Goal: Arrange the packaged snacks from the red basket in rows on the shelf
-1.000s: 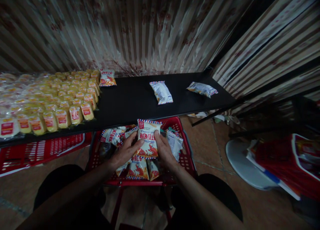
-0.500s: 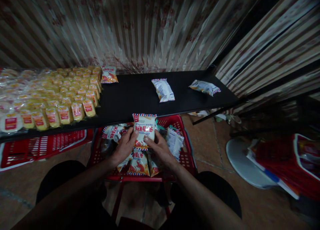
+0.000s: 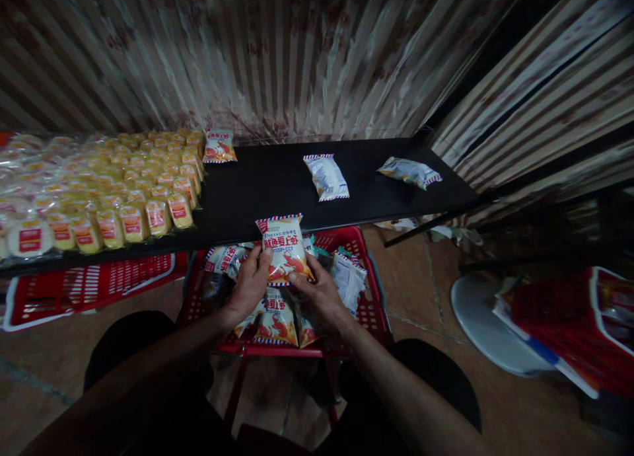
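Note:
Between my two hands is a white and orange snack bag (image 3: 284, 248) with red lettering, held above a red basket (image 3: 372, 297). My left hand (image 3: 251, 281) grips its left edge, thumb on the front. My right hand (image 3: 319, 285) pinches the lower right corner, thumb near the bottom seam. Several similar snack bags lie in the basket, among them an orange-printed snack bag (image 3: 276, 320) below my hands and a pale snack bag (image 3: 348, 279) on the right. The fingers behind the held bag are hidden.
A black table (image 3: 257, 185) stands beyond the basket. At its left are rows of wrapped yellow cakes (image 3: 133, 221). Three snack bags lie apart on it, one a white snack bag (image 3: 327, 177). Another red basket (image 3: 89, 287) is under the table; a grey stool (image 3: 475, 330) stands right.
The held bag has tilted and shifted slightly up and left, showing more of its lower front. My right hand has moved a little toward its bottom corner. The view has shifted slightly.

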Available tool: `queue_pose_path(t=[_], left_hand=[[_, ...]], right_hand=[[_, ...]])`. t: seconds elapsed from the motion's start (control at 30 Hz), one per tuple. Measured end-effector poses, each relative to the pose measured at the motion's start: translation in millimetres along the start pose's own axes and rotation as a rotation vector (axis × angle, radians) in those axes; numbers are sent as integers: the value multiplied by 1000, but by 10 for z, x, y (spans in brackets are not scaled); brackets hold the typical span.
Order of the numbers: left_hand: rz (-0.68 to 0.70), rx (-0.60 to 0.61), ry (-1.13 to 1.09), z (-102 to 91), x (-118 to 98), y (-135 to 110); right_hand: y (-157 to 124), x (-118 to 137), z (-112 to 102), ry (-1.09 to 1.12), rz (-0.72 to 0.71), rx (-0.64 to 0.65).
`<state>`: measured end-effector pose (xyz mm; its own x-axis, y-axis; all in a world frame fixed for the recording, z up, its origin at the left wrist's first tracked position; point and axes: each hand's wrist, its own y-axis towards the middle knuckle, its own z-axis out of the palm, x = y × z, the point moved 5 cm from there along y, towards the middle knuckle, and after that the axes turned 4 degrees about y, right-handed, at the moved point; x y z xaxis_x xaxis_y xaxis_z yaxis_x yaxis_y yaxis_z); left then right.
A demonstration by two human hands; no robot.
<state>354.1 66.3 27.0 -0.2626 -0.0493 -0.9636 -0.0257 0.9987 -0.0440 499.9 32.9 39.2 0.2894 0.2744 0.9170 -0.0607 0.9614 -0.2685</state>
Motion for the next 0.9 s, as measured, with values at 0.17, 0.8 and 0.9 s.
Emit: queue_pose_path(t=[0.17,0.8,0.9], left_hand=[[16,2,34,-12,-23,-1],[-175,313,-446,93,-89,-139],[-171,332,-431,105,-56,-125]], right_hand=[[-14,-10,17,-13,26,-24],[30,-26,-76,164,32,-78],[38,-34,-94,139,16,-73]])
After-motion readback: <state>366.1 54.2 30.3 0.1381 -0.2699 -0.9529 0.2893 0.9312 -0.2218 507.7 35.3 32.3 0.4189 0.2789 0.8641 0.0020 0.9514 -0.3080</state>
